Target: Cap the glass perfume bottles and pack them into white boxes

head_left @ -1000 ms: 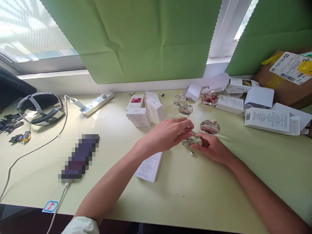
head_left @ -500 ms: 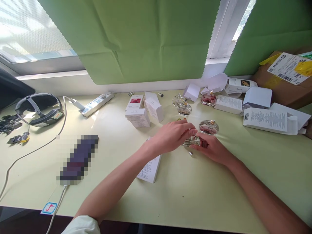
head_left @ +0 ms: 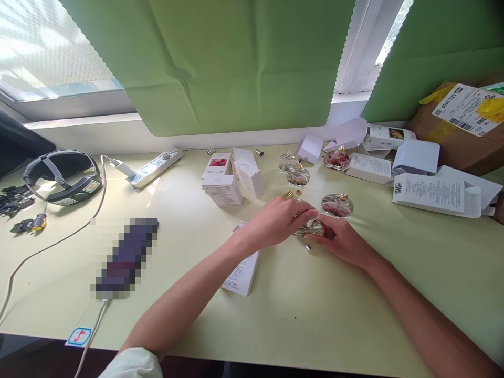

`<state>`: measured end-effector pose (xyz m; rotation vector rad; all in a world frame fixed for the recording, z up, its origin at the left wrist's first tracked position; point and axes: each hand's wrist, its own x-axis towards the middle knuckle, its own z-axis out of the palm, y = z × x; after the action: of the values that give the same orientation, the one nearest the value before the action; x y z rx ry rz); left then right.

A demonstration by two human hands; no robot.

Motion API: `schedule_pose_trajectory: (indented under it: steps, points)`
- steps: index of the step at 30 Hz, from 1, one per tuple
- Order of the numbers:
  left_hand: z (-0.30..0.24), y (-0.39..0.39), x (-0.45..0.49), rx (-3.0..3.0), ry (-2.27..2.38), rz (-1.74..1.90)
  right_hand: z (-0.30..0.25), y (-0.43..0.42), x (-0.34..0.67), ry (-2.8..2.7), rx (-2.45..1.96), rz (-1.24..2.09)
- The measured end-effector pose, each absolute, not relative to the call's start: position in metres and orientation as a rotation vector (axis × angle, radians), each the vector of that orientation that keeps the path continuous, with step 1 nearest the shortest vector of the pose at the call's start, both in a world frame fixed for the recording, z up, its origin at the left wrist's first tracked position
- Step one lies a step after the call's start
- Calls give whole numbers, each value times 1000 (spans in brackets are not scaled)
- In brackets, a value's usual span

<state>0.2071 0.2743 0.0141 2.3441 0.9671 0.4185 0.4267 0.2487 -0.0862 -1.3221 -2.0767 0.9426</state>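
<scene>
Both my hands meet over a small clear glass perfume bottle lying on the pale green table. My left hand curls over its top, fingertips pinched at the neck. My right hand grips the bottle from the right side. A second round bottle with pink contents and a gold top stands just behind my hands. A gold cap lies behind my left hand and a tiny silver piece in front of the bottle.
More bottles and white cartons stand behind; a flat white carton lies under my left forearm. Opened boxes and a cardboard parcel crowd the right. A power strip, headset and cable lie left.
My left hand has dropped lower over the bottle's neck, uncovering the gold cap behind it. My right hand stays on the bottle.
</scene>
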Motion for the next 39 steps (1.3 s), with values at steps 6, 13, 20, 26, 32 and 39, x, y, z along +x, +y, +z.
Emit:
schedule_pose_trajectory:
  steps: [6,13,20,26,32,39]
  points:
    - [16,273,209,2292,983,430,-86,249,425,-2090,-1315,910]
    - [14,274,209,2265,978,439,-84,248,425,-2083,-1306,932]
    - [13,275,209,2226,984,440,-85,248,425,-2075,-1316,956]
    - [15,274,209,2172,1012,405,-86,249,425,-2074,-1315,943]
    - [14,275,209,2179,996,418,-87,249,424,-2070,-1312,924]
    - [13,277,208,2177,991,395,-87,249,425,-2064,-1316,938]
